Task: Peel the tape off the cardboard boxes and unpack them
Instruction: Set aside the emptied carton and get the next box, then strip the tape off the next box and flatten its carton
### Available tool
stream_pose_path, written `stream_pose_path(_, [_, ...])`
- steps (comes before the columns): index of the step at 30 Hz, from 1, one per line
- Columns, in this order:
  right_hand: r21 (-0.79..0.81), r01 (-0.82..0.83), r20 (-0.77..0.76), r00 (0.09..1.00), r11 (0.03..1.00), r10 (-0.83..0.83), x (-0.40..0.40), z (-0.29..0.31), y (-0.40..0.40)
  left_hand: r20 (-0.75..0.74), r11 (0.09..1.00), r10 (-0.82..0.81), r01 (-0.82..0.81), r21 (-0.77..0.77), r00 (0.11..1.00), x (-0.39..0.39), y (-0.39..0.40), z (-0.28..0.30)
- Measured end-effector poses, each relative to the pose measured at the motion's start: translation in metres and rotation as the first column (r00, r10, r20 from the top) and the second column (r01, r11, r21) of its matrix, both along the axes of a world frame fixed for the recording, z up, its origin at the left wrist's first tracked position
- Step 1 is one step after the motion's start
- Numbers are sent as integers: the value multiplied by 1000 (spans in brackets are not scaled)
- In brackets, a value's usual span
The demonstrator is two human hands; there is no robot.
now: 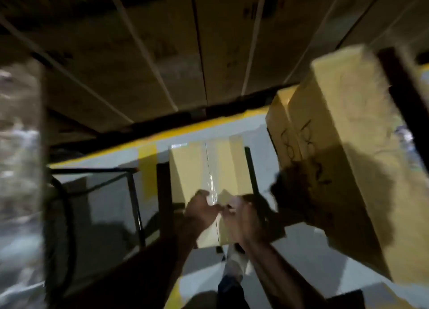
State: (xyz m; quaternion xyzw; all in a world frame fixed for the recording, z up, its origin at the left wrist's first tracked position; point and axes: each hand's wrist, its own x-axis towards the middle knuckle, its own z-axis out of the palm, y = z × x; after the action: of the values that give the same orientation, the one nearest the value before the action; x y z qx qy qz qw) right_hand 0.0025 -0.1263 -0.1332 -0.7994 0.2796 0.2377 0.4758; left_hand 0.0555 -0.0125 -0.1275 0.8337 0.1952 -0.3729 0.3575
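**Grey floor with yellow markings**

A grey floor [111, 192] is seen, crossed by a yellow painted line [162, 132]. A taped cardboard box [197, 169] is stood on it. Tall cardboard boxes [343, 146] are stacked to the right.

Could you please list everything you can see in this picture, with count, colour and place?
Long tan cardboard box: one, centre, under both hands.
Clear shiny tape strip: one, along that box's middle seam.
Tall tan cardboard boxes with black scribbles: two, side by side, right.
Large brown strapped cartons: several, stacked across the back.
Black metal frame: one, left of the centre box.
Grey floor with yellow line: below everything.
Left hand: one, fingers curled at the tape; picture blurred.
Right hand: one, beside the left, at the tape.
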Motion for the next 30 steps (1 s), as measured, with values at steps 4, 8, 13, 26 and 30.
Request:
stream_pose_path(4, [-66, -36, 32, 999, 997, 38, 26, -100, 8, 86, 971, 135, -149, 189, 987, 32, -14, -109])
stream_pose_path(8, [-224, 152, -140, 972, 963, -186, 38, -178, -26, -30, 903, 282, -255, 345, 959, 37, 11, -185])
stream_pose_path(13, [51, 386, -330, 877, 921, -350, 27, -246, -50, -219, 853, 523, -502, 146, 824, 15, 60, -229])
stream_pose_path(26, [228, 268, 51, 957, 936, -286, -4, -38, -115, 139, 804, 593, -594, -37, 793, 1, 68, -71])
stream_pose_path(30, [296, 251, 110, 950, 922, -293, -20, 70, -121, 169, 807, 590, -578, -121, 789, -4, 57, 59])
